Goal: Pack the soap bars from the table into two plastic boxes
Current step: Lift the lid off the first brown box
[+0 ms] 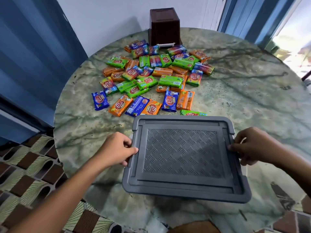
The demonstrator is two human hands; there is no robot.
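The fingers (133,151) of the left hand (116,148) are curled round the left edge of a grey plastic lid (182,157), thumb on top and the other fingers tucked beneath. The same lid is pinched at its right edge by the right hand (252,147), whose thumb lies along the rim while its fingers are closed under it. The lid, ribbed in a woven pattern at its middle, is held slightly tilted over the near part of the round, green-veined marble counter (252,91); whether a box sits under it cannot be told. Just beyond the far edge of the lid, a loose heap of wrapped soap bars (151,78) in green, orange, blue and rainbow wrappers is spread across the middle of the counter, one green bar partly hidden by the lid. Behind the heap, at the far edge of the counter, a dark brown box (164,26) is seen standing.
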